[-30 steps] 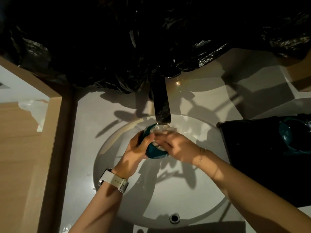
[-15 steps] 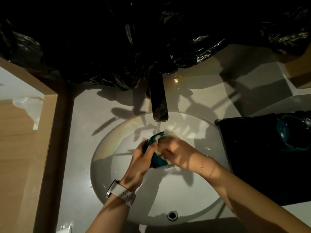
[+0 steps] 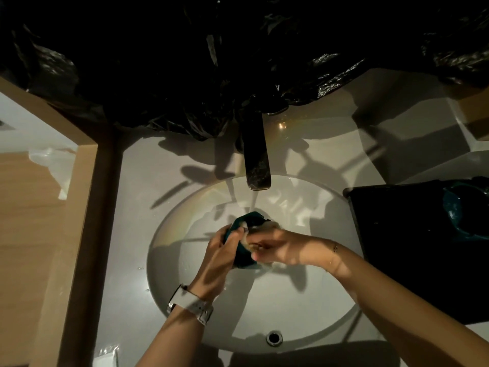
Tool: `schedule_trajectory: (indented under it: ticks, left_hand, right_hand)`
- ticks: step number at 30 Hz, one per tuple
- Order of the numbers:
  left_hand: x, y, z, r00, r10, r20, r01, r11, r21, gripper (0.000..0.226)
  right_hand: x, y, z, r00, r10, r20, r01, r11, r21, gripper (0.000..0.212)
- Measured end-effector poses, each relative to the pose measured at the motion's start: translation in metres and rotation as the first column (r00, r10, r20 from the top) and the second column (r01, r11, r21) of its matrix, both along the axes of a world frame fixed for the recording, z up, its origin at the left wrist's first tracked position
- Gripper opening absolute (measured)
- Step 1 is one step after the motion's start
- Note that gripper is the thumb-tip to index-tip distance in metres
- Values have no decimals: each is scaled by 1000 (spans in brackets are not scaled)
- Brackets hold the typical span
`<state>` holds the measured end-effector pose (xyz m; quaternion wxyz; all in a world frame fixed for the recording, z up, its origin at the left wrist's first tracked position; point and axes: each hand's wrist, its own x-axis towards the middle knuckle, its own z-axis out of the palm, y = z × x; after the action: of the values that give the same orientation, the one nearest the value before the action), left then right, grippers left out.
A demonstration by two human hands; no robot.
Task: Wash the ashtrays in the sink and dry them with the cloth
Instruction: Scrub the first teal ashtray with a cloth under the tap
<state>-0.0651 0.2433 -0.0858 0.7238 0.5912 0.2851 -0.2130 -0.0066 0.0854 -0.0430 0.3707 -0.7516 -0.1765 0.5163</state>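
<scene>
**Two hands wash a teal ashtray under a running tap**

Nearest the viewer, an overflow hole (image 3: pixel 274 337) sits in the near wall of a white oval sink (image 3: pixel 304 308). A pale watch (image 3: pixel 189 304) wraps the left wrist. Above the middle of the basin, the left hand (image 3: pixel 218 256) curls its fingers around the left side of a dark teal ashtray (image 3: pixel 244 258), gripping it. The ashtray looks glossy and wet, tilted on edge, with a thick rounded rim. The right hand (image 3: pixel 280 251), a thin bracelet (image 3: pixel 335 247) at its wrist, presses against the ashtray's inner face; foam hides its fingertips, so I cannot tell how they lie. A thin stream of water (image 3: pixel 253 201) falls from the dark tap (image 3: pixel 256 165) at the sink's far edge onto the ashtray. At the counter's right edge, a second teal ashtray (image 3: pixel 465 207) rests on a black tray (image 3: pixel 397 234). Crumpled black plastic (image 3: pixel 211 75) covers the far wall.
</scene>
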Motion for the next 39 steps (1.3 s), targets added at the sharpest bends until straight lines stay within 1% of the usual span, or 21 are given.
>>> schedule_trajectory:
  ticks: [1,2,3,5,6,8,10,12,14,16,17,18,20,22,24,27,30,32,34,36,39]
  left_hand:
    - [4,2,2,1000,14,6,-14,1000,-3,23]
    - [9,4,6,1000,27,10,-27,1000,-5,20]
    - [13,6,9,999,42,4,-42,999,-6,18]
    - [21,12,11,998,59,-22,-59,998,-4,19]
    - [24,15,12,998,56,-23,-56,998,0,20]
    - [27,15,12,999,36,-6,-36,999,-5,20]
    - [26,12,13,999,34,-3,-34,999,-12,20]
    - [25,8,14,999,41,-16,-41,998,-38,22]
    - [25,8,12,999,45,-28,-46,998,-39,26]
    - [27,10,12,998,43,-36,-44,999,-30,28]
    - [28,12,14,999,27,-33,-28,999,-35,31]
    - [28,15,14,1000,-4,-16,4,999,-48,35]
    - [28,20,16,994,-102,45,105,992,-74,46]
    - [28,23,17,983,-176,51,180,980,-88,55]
    - [29,21,16,978,-208,-21,203,969,-139,64]
    - [32,10,20,980,-185,-71,154,938,-311,68]
    - [33,4,24,990,-132,-54,110,947,-302,62]
    - [33,4,22,989,-144,-18,132,943,-307,66]
    - [33,4,22,989,-140,-41,120,938,-326,72]
    - [32,1,22,989,-144,-34,125,936,-329,67]
    - [28,-7,22,992,-125,-10,116,945,-306,61]
  right_hand:
    - [1,2,-1,1000,13,17,-13,1000,9,14]
    - [2,3,-2,997,34,70,-34,999,4,21]
    - [3,4,-2,985,58,163,-62,998,20,32]
    - [8,5,5,932,134,337,-145,989,7,34]
    - [11,3,9,915,176,364,-179,983,-24,30]
    - [16,1,10,917,218,334,-207,976,-68,22]
    - [16,3,7,949,159,272,-159,987,-24,21]
    - [11,8,0,977,57,203,-72,995,68,34]
    - [1,13,-11,960,-42,275,13,994,109,39]
    - [-8,19,-21,896,-74,438,53,997,59,45]
    - [-12,23,-25,872,-94,481,81,996,49,45]
    - [-15,25,-29,865,-151,478,138,988,62,44]
    - [-19,27,-28,863,-388,323,355,921,158,46]
    - [-20,23,-26,767,-629,124,575,761,301,46]
    - [-23,21,-23,690,-723,-40,682,630,371,40]
    - [-32,26,-15,609,-750,-258,779,503,376,35]
    - [-38,22,-5,596,-679,-429,800,453,393,48]
    - [-38,10,2,624,-580,-524,781,439,444,59]
    - [-36,2,6,680,-556,-478,732,474,489,55]
    - [-35,2,4,705,-605,-369,704,536,466,43]
    - [-30,10,-1,648,-731,-216,742,541,396,23]
